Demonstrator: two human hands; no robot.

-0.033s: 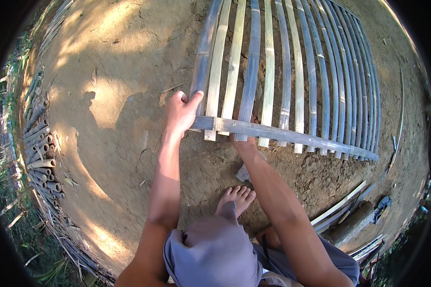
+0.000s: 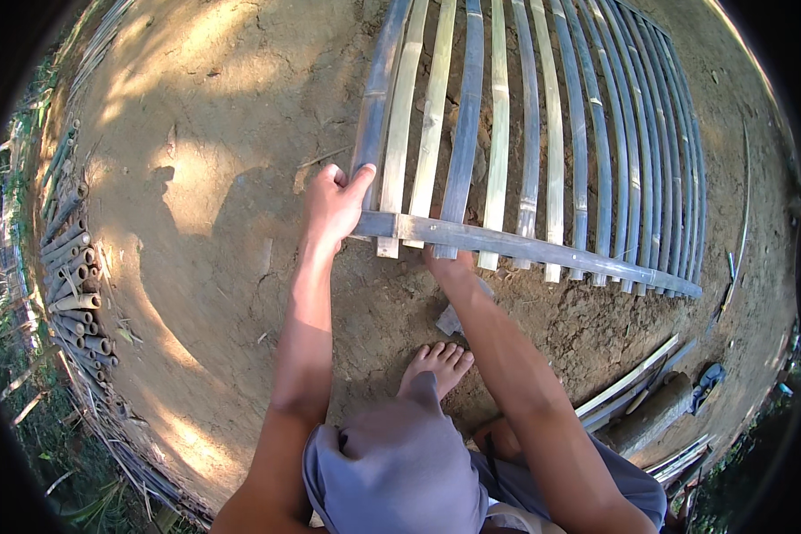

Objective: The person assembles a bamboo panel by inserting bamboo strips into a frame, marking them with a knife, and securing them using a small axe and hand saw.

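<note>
A panel of several long bamboo slats point(image 2: 516, 133) lies on bare dirt, with one cross slat point(image 2: 543, 247) running over their near ends. My left hand point(image 2: 334, 205) grips the panel's left corner, thumb over the outermost slat where it meets the cross slat. My right hand point(image 2: 443, 264) is at the cross slat near the third slat, its fingers tucked under it and mostly hidden. My bare foot point(image 2: 438, 363) rests on the dirt just below, beside a small grey object point(image 2: 454, 319).
Cut bamboo tubes point(image 2: 71, 294) are stacked along the left edge. Loose bamboo strips point(image 2: 627, 392), a short log point(image 2: 654, 411) and a blue object point(image 2: 708, 377) lie at lower right. Grey cloth point(image 2: 392, 463) covers my knees. Grass rims the dirt patch.
</note>
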